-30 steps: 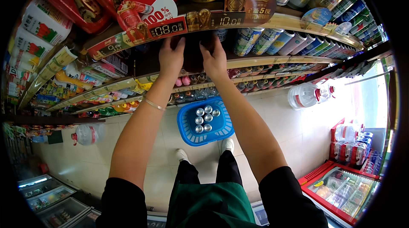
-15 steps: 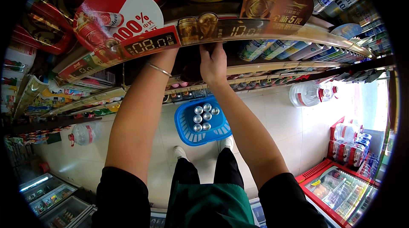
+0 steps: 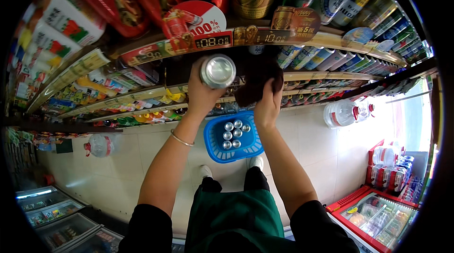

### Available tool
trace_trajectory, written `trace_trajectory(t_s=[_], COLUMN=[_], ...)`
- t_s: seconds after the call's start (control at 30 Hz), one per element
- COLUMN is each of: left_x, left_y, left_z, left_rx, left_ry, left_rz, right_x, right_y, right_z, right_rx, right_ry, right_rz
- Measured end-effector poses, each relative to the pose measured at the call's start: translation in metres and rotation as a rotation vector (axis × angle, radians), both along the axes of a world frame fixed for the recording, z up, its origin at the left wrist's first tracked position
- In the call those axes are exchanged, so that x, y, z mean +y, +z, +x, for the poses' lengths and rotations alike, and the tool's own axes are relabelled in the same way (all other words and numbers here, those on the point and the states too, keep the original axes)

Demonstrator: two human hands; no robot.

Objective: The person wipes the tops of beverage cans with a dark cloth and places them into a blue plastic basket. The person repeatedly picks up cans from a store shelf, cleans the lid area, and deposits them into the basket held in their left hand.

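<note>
A can [image 3: 218, 70] with a silvery round end facing me is gripped by my left hand [image 3: 200, 93], just in front of the shelf. Beside it my right hand [image 3: 267, 106] holds a dark brown cloth [image 3: 253, 83], which hangs loosely and hides part of the shelf behind. Below both hands a blue plastic basket [image 3: 211, 152] stands on the floor before my feet. Several cans [image 3: 237, 133] stand upright in it, their silver tops showing.
Shelves of drink cans and packets curve across the front, with a price-label strip [image 3: 165, 48] along one edge. Large water bottles [image 3: 341, 113] stand on the tiled floor at right and a bottle [image 3: 100, 145] at left. A red-framed freezer [image 3: 373, 220] is at lower right.
Both hands have come back from inside the shelf. The left now shows a can in its grip, and the right has moved right with a dark cloth. My view has shifted.
</note>
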State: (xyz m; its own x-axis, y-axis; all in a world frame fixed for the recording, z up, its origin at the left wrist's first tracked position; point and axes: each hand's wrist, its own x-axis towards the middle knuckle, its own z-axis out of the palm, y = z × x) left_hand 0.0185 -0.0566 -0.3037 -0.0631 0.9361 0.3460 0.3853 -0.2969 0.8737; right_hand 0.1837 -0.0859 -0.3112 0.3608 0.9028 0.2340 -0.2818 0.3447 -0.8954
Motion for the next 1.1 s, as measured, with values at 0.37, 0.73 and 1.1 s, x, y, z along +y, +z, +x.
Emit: trace_trajectory(t_s=[0.37, 0.73, 1.1], left_x=[-0.148, -0.19, -0.206], left_y=[0.067, 0.091, 0.186], left_z=[0.01, -0.014, -0.025], left_rx=[-0.101, 0.003, -0.179], left_ry=[-0.048, -0.125, -0.155], left_rz=[0.05, 0.042, -0.071], right_x=[-0.111, -0.121, -0.131], right_y=[0.159, 0.23, 0.257], right_z=[-0.045, -0.04, -0.026], right_rx=[-1.59, -1.803, -1.167], right_ry=[0.092, 0.573, 0.476], right_rz=[0.351, 1.015, 0.443])
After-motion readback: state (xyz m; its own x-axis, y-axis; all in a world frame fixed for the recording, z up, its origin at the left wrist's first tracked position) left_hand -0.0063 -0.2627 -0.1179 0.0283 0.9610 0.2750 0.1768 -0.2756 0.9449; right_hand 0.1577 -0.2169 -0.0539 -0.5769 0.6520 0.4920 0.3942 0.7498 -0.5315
